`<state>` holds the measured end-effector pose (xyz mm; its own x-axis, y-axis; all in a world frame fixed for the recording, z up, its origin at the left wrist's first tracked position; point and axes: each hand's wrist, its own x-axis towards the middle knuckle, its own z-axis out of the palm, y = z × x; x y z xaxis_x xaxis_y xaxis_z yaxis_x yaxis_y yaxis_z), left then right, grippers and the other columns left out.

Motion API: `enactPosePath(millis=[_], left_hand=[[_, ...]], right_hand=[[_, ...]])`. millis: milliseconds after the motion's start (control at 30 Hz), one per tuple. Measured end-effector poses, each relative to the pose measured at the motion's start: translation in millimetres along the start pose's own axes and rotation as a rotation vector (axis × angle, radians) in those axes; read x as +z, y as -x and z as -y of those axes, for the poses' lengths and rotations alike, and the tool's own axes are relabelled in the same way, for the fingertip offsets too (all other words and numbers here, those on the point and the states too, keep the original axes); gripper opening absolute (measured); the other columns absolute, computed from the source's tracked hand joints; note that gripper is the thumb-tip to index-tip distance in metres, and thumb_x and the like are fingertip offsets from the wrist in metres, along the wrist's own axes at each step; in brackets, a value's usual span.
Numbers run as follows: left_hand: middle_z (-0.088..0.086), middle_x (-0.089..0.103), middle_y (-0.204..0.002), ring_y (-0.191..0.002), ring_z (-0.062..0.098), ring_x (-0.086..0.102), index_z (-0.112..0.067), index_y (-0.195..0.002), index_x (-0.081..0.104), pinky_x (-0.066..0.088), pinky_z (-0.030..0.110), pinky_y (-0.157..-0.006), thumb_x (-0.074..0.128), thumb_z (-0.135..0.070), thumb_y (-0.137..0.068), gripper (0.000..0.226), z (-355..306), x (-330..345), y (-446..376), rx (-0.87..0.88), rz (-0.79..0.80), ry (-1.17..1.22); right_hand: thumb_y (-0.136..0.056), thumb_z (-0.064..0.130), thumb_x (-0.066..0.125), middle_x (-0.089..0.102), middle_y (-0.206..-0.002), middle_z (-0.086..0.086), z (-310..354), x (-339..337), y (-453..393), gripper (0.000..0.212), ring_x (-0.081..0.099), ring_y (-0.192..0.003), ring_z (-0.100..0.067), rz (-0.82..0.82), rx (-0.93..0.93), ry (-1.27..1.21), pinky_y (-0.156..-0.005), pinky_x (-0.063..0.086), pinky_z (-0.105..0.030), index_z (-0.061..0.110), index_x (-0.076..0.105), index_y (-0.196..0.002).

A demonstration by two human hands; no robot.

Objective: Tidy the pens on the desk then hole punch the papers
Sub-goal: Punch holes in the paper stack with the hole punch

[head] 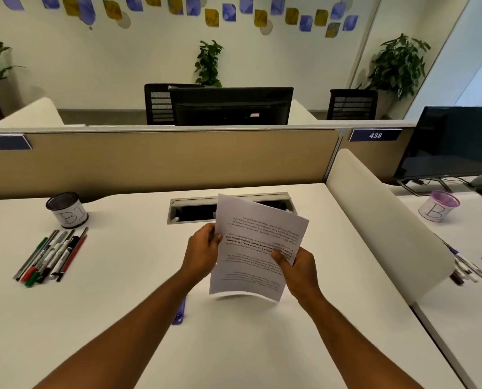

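A stack of printed papers (255, 237) is held upright above the middle of the white desk (122, 318), text upside down, its bottom edge just above the surface. My left hand (202, 252) grips the stack's left edge and my right hand (297, 266) grips its lower right edge. Several pens (53, 255) lie side by side at the left of the desk, below a black mesh pen cup (66, 210) labelled "B1". A purple hole punch (179, 311) shows partly under my left forearm.
An open cable tray (194, 210) sits at the back of the desk behind the papers. A beige partition (155, 161) closes the far side. A white divider (385, 220) borders the right; beyond it are a monitor (455, 141), a purple cup (439, 206) and more pens (468, 269).
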<state>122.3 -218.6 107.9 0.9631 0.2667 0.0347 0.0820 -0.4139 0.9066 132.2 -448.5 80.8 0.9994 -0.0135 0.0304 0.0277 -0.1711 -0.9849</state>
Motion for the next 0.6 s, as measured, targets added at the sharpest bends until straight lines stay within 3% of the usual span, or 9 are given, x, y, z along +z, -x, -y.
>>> enactPosePath(millis=[100,233,400,533,600], left_hand=[[-0.007,0.067,-0.105,-0.092,0.015,0.067,-0.024,-0.112,0.058,0.060,0.031,-0.079,0.050,-0.016,-0.102,0.014,16.2,8.7,8.0,0.005,-0.001,-0.004],[-0.003,0.068,-0.114,-0.099,0.021,0.065,-0.020,-0.122,0.059,0.056,0.026,-0.075,0.046,-0.011,-0.102,0.025,33.7,21.7,21.1,-0.015,0.042,-0.032],[-0.006,0.066,-0.114,-0.097,0.017,0.064,-0.022,-0.124,0.057,0.054,0.020,-0.073,0.046,-0.012,-0.102,0.026,39.6,26.1,26.8,-0.019,0.001,-0.019],[-0.007,0.064,-0.116,-0.098,0.017,0.063,-0.022,-0.125,0.054,0.059,0.036,-0.083,0.049,-0.013,-0.101,0.026,45.5,28.8,32.0,-0.060,0.006,0.009],[-0.010,0.064,-0.113,-0.094,0.016,0.063,-0.024,-0.122,0.054,0.058,0.029,-0.077,0.051,-0.013,-0.101,0.024,46.9,29.2,32.0,-0.054,-0.006,0.004]], right_hand=[[-0.089,0.030,0.077,0.075,-0.099,0.007,-11.8,2.5,2.9,0.015,0.074,-0.087,-0.018,0.004,0.014,0.036,-0.070,0.065,-0.036,0.038,0.066,-0.097],[-0.087,0.027,0.079,0.074,-0.099,0.013,-31.4,7.5,12.2,0.019,0.072,-0.092,-0.012,0.013,0.085,0.057,-0.069,0.061,-0.026,0.036,0.067,-0.099],[-0.088,0.024,0.079,0.074,-0.102,0.008,-38.1,13.7,9.9,0.024,0.072,-0.094,-0.018,-0.017,0.112,0.035,-0.077,0.065,-0.036,0.027,0.067,-0.109],[-0.088,0.018,0.079,0.071,-0.101,0.011,-44.4,16.8,12.1,0.029,0.070,-0.097,-0.020,0.000,0.151,0.010,-0.084,0.063,-0.036,0.027,0.064,-0.110],[-0.087,0.017,0.080,0.071,-0.101,0.010,-47.0,16.6,10.6,0.030,0.070,-0.097,-0.022,-0.011,0.161,0.003,-0.086,0.063,-0.038,0.026,0.064,-0.111]])
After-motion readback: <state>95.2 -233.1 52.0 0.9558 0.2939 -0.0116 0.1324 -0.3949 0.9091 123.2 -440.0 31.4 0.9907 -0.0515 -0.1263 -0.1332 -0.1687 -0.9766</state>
